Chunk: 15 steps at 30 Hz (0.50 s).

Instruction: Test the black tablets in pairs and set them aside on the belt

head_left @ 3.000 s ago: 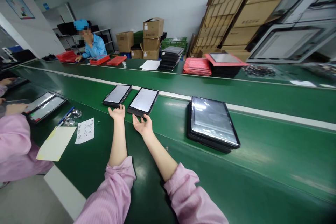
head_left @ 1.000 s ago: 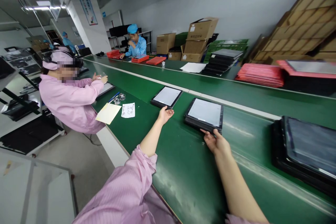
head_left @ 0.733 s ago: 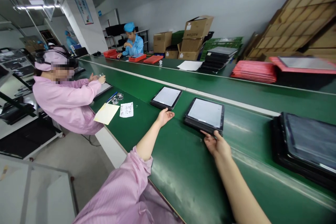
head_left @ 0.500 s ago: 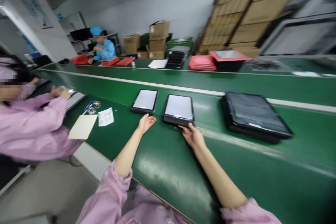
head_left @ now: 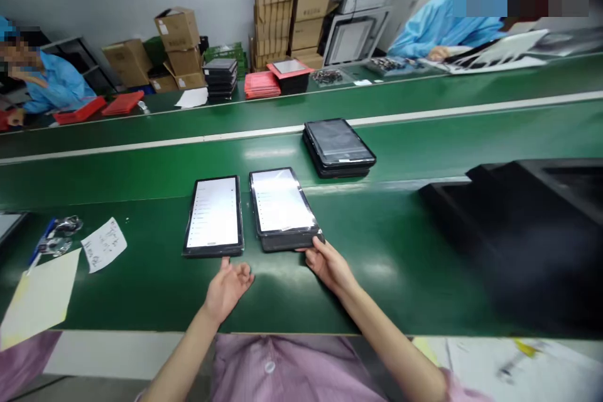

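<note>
Two tablets with lit white list screens lie side by side on the green bench in front of me. My right hand [head_left: 330, 264] pinches the near right corner of the right tablet [head_left: 282, 201], thumb on top and fingers underneath. A dark slab, perhaps another tablet, shows beneath its near edge. Just below the left tablet [head_left: 213, 213] is my left hand [head_left: 228, 289], palm up with loosely bent fingers apart and nothing in them. One fingertip reaches the tablet's near edge; whether it touches is unclear. Beyond them sits a stack of dark-screened tablets [head_left: 339, 144].
At right, a large black tray-like object [head_left: 527, 239] is blurred. Left lie a handwritten note [head_left: 104, 245], a yellowish sheet [head_left: 42, 295] and a blue pen [head_left: 41, 242]. A pale rail [head_left: 211, 137] crosses the bench. Two people in blue sit opposite; a pink sleeve [head_left: 32, 361] shows lower left.
The view has swung right and come closer, bringing the black object and a second person in blue into sight. Listed lines now show on both lit screens. My right hand stays at the right tablet's corner.
</note>
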Each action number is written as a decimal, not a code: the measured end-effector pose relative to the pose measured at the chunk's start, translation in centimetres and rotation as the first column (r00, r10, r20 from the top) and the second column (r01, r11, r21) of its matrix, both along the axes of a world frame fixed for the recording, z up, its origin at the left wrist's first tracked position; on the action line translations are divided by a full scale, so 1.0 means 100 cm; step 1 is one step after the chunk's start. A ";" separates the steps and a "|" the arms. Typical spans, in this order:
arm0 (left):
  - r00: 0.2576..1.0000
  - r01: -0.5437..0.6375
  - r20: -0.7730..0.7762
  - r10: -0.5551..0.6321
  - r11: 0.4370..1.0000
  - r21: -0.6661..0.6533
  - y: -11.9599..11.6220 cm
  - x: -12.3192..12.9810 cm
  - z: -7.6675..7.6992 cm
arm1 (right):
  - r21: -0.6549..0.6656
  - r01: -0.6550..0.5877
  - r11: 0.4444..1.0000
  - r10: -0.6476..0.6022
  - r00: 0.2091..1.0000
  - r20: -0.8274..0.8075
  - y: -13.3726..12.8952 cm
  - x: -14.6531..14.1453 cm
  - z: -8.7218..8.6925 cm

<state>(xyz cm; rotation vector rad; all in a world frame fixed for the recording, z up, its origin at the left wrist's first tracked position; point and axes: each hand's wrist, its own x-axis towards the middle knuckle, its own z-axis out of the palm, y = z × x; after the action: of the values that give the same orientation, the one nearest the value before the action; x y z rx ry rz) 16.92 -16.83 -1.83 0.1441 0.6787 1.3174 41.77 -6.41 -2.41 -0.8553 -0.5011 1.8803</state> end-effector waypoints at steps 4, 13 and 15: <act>0.994 -0.023 -0.107 0.019 0.999 -0.038 -0.032 0.021 -0.007 | -0.057 -0.042 0.997 0.048 0.993 0.108 -0.034 0.027 0.004; 0.583 0.470 -0.691 -0.426 0.871 -0.140 -0.071 -0.032 0.027 | -0.133 -0.660 0.740 0.581 0.525 0.622 -0.026 0.114 0.032; 0.301 0.561 -0.872 -0.385 0.811 -0.165 -0.061 -0.060 0.053 | -0.106 -0.715 0.691 0.503 0.371 0.781 -0.008 0.125 0.046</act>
<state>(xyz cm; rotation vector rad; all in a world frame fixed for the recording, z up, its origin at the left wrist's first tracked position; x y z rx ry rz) 10.95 -22.91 3.47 1.1898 1.2822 0.5945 54.28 -7.21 2.24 -1.4278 -1.8100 1.9271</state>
